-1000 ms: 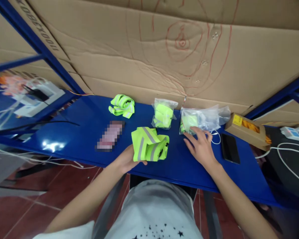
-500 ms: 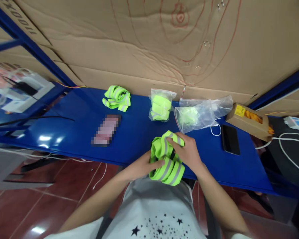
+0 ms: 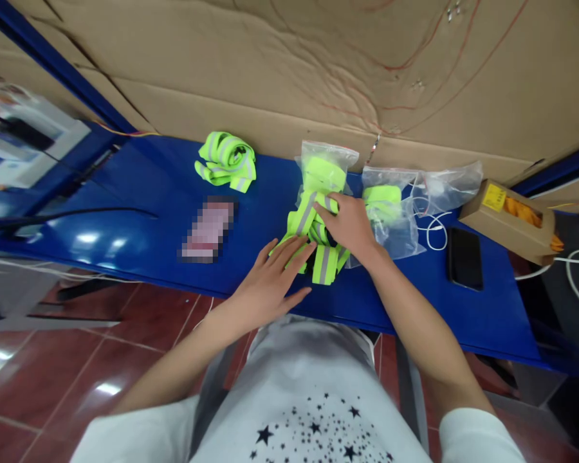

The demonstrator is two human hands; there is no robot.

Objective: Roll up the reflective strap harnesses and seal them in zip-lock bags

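A neon-yellow reflective strap bundle (image 3: 323, 265) with grey stripes lies loosely coiled on the blue table. My right hand (image 3: 351, 225) grips one band of it between thumb and fingers. Over its left side rests my left hand (image 3: 265, 283), fingers spread and touching the bands. Just behind, partly covered by the bundle, is a clear zip bag (image 3: 329, 154) with a folded yellow strap inside. Another clear bag (image 3: 399, 235) with yellow material lies right of my right hand. A loose strap bundle (image 3: 229, 161) sits at the back left.
On the table (image 3: 251, 222) are a blurred-out pink rectangle (image 3: 207, 231), a black phone (image 3: 466, 258), a white cable (image 3: 437, 235) and an open-windowed carton (image 3: 509, 218) with orange contents. A cardboard wall (image 3: 251, 109) stands along the back edge.
Both hands and the strap bundle have moved forward, from near my lap onto the table by the bags. My left hand has released its grip and spread its fingers.
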